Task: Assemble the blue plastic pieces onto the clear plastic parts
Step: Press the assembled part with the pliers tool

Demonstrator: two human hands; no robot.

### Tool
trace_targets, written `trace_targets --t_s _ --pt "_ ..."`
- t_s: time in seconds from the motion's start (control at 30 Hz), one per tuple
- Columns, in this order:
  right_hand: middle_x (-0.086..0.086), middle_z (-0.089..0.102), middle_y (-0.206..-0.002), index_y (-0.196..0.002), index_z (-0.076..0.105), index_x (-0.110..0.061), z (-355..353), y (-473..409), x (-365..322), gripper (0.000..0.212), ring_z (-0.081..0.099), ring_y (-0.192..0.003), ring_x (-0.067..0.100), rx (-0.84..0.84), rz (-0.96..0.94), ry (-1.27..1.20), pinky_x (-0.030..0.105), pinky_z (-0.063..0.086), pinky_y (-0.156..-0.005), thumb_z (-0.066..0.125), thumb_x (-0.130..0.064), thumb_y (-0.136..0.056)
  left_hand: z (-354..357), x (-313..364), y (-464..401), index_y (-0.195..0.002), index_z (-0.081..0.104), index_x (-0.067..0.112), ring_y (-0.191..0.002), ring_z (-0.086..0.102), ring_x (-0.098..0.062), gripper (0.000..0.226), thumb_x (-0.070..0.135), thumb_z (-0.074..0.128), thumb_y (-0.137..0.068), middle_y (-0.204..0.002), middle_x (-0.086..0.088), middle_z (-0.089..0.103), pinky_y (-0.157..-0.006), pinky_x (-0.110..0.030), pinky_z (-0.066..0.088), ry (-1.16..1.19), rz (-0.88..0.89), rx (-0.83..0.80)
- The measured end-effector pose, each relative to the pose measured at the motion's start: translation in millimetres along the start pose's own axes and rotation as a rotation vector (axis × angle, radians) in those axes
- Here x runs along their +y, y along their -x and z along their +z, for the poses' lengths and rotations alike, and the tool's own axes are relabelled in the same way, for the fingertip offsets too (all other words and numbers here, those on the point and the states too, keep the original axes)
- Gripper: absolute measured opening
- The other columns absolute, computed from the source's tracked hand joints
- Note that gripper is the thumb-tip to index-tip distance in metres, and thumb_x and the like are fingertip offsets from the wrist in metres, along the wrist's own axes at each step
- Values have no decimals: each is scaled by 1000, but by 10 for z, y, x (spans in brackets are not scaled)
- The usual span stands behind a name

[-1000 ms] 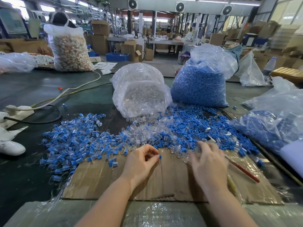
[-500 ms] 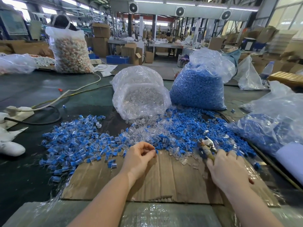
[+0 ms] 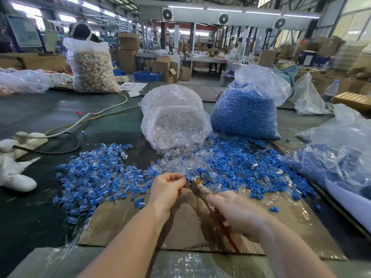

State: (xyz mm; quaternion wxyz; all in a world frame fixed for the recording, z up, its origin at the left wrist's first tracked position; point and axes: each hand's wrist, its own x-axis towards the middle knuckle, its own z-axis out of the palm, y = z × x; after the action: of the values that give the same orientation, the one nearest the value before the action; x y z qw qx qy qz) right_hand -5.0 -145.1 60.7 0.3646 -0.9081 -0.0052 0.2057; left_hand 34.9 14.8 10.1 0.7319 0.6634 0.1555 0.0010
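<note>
Head view: left hand (image 3: 167, 189) has fingers curled, pinching a small piece at its fingertips, right at the tip of the tool (image 3: 198, 185). Which piece it is, can't tell, too small and blurred. Right hand (image 3: 239, 213) grips the tool's handle; the tool is a pliers-like thing with a tape-wrapped shank and red handles, its tip touching the left fingertips.

Loose blue pieces (image 3: 236, 169) lie in a wide heap right of centre, clear parts (image 3: 180, 159) spill out of the mouth of the clear bag (image 3: 174, 119) in the middle. Assembled blue-and-clear units (image 3: 96, 177) are spread to the left. Full blue bag (image 3: 245, 113) stands just beside the clear bag, another bag of blue parts (image 3: 341, 157) at the right edge, cut off by the frame.

Tool's jaw hidden behind the left fingers. Red handles mostly covered by the right palm.

Hands work over a flattened cardboard sheet (image 3: 180, 227) on a dark green table (image 3: 50, 113). White cable (image 3: 96, 115) runs across the table on the left. Factory hall behind, cartons, benches, a bag of mixed pale parts (image 3: 92, 67) far left
</note>
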Motion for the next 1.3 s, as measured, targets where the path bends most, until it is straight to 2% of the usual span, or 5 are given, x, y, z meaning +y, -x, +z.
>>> trace_targets --t_s 0.07,0.37,0.6,1.0,1.3 --pt "8 53 -104 -108 53 -7 20 -1 4 35 54 -92 21 -23 -43 42 30 42 -75 33 -34 -99 -8 2 -1 -88 65 8 -41 56 -3 4 6 63 -85 -73 -9 68 -39 -13 42 -17 -1 21" --pt "24 63 -103 -104 52 -3 39 -26 20 38 62 -78 28 -206 43 -321 47 52 -81 54 -7 -67 -7 23 26 -85 65 10 -56 62 -11 4 8 63 -86 -76 -9 69 -56 -23 52 -73 -8 57" --pt "10 59 -86 -87 54 -12 -16 -44 -48 20 58 -76 23 -248 -9 -241 39 47 -74 50 -5 -69 18 108 67 -85 65 8 -35 54 -6 4 9 62 -87 -64 -8 64 -34 -16 39 -81 -59 76" --pt "5 52 -76 -104 50 -11 -26 -2 -123 24 38 -45 8 -136 -23 -39 16 25 -33 40 -4 -84 61 141 68 -86 65 10 -68 63 -19 3 10 62 -87 -80 -10 66 -52 -25 46 -122 -72 94" --pt "1 55 -79 -108 44 -15 39 -15 -124 20 48 -58 10 -109 -50 -47 15 37 -44 42 -8 -89 78 150 82 -87 63 11 -68 63 -19 4 9 60 -88 -83 -10 66 -51 -25 46 -114 -51 100"
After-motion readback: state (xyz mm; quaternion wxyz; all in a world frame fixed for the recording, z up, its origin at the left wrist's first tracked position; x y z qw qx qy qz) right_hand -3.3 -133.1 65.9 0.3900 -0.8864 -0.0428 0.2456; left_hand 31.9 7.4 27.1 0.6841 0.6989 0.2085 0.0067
